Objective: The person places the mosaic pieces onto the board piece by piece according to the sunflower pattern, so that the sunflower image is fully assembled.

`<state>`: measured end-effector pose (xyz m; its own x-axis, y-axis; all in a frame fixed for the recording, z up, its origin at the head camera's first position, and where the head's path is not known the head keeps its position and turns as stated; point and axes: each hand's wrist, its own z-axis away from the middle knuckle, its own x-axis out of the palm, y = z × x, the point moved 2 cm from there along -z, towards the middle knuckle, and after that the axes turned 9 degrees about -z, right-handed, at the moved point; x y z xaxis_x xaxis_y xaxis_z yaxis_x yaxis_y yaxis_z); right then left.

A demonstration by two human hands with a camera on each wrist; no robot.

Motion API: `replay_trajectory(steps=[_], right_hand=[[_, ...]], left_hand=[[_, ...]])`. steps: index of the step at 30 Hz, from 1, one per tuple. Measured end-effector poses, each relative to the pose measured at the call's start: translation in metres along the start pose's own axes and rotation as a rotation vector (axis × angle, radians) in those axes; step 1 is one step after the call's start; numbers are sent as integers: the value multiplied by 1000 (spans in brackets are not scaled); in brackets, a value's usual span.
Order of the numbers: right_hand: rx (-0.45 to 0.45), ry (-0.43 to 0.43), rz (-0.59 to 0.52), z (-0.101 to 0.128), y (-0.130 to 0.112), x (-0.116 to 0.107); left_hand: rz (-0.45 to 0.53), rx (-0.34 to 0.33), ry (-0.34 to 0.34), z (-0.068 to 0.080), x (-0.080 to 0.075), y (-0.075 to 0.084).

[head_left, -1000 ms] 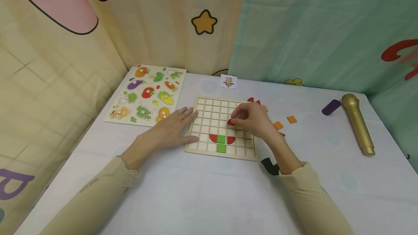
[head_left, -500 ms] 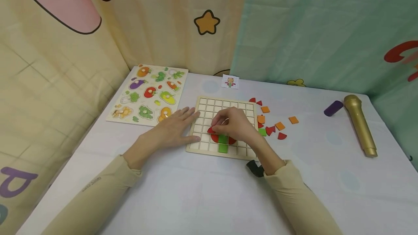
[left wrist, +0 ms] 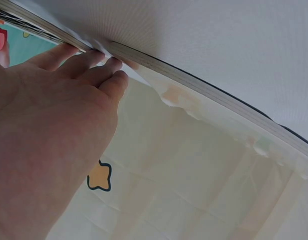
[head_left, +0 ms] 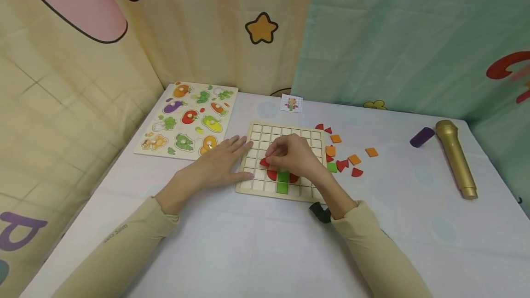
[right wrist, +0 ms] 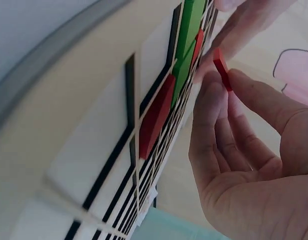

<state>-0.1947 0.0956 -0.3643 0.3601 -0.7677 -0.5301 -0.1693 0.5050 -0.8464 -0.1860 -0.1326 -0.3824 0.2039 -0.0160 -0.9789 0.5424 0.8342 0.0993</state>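
While left hand (head_left: pixel 219 162) lies flat at board (head_left: pixel 308 192) edge, right hand (head_left: pixel 296 155) fingers pinch red piece (head_left: pixel 263 162) — over the grid.

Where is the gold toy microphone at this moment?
In the head view, the gold toy microphone lies on the table's far right, beside a purple block.

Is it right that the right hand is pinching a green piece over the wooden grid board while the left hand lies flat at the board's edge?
Not quite: the piece pinched by the right hand is red, as the right wrist view shows. The left hand does lie flat at the edge of the grid board.
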Motion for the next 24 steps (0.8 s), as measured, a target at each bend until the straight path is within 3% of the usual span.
replay_trajectory(steps=[16,24], right_hand=[[-21,10,92,-7,-3,16],[-17,65,134,-2,-2,-1]], left_hand=[[2,-1,10,0,1,-1],[12,7,19,0,1,-1]])
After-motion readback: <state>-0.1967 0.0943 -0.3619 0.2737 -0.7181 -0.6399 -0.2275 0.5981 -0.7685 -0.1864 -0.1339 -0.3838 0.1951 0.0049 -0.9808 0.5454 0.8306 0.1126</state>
